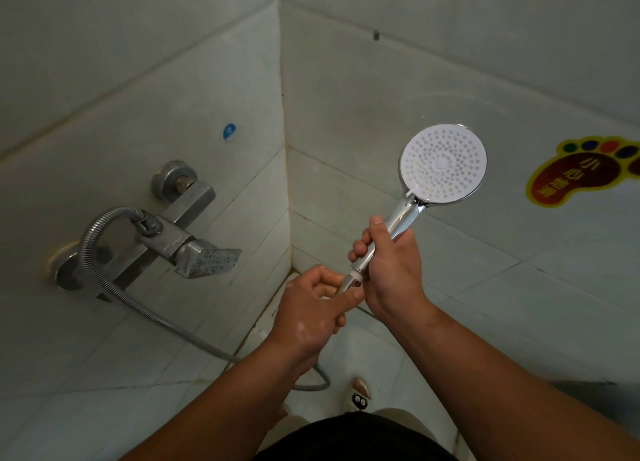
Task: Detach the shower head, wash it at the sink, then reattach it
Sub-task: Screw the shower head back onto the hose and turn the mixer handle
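A person stands in a tiled shower corner, seen from above, both bare forearms reaching forward over a pale slipper (360,396) printed with cartoon eyes on the floor below. The left hand (311,308), wet and flecked with suds, curls its fingers and thumb round the end of the metal hose (104,280) where it meets the bottom of the handle. Just to its right and slightly farther out, the right hand (391,270) is wrapped firmly round the chrome handle of the shower head (443,164), which is held up at a tilt, its round white spray face turned toward the camera in front of the right wall. The two hands sit close together, touching or nearly so; whether the joint between them is screwed tight cannot be told. From the left hand the hose drops to the floor, runs left along the base of the wall and loops up into the dull, scale-marked mixer tap (180,239) fixed to the left wall. Farther up that wall is a small round blue sticker (229,131); on the right wall, a foot-shaped yellow-and-red sticker (581,173).
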Demonstrator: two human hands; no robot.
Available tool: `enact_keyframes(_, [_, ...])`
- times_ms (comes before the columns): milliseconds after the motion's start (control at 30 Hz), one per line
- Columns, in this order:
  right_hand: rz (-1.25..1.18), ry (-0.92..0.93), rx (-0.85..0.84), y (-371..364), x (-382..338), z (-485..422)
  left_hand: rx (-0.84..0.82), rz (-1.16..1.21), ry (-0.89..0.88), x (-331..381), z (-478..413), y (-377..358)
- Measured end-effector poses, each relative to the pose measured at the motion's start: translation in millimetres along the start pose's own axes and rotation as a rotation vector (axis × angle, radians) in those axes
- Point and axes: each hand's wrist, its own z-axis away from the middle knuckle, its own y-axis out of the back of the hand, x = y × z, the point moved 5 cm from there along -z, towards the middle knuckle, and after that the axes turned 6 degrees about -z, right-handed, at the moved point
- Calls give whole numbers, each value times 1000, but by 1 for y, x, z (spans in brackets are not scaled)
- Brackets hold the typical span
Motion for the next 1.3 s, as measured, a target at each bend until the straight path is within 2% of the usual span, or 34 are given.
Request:
enact_keyframes(67, [-24,-17,9,1,2,0,49,-61,-6,2,0,0])
enact_keyframes(133, [-59,-33,1,0,1,-1,-34,-51,53,5,2,-6])
enact_keyframes(267, [-35,-42,-37,1,0,2,-189,163,222,9,5,-11])
enact_keyframes(433, [-54,-49,-82,1,-3,3,-239,63,111,8,5,-4])
enact_keyframes(633, [-23,-15,-91,1,-2,6,-192,4,51,3,5,2])
enact_keyframes(833, [-18,-17,-105,1,-1,8,-324,-308,33,11,13,-4])
enact_keyframes(900, [-17,-24,-116,2,-2,9,-300,-377,-17,12,12,-5])
enact_keyframes(1000, [-18,-34,-114,2,-4,8,-222,-265,-34,5,10,-6])
enact_keyframes(1100, [-8,-51,-119,3,-4,9,-204,-24,79,-3,12,-8])
enact_keyframes(1167, [-4,-103,-138,4,-3,10,-246,134,167,-5,11,-9])
enact_keyframes(1300, [-92,-148,-143,3,-2,12,-402,260,284,-3,13,-10])
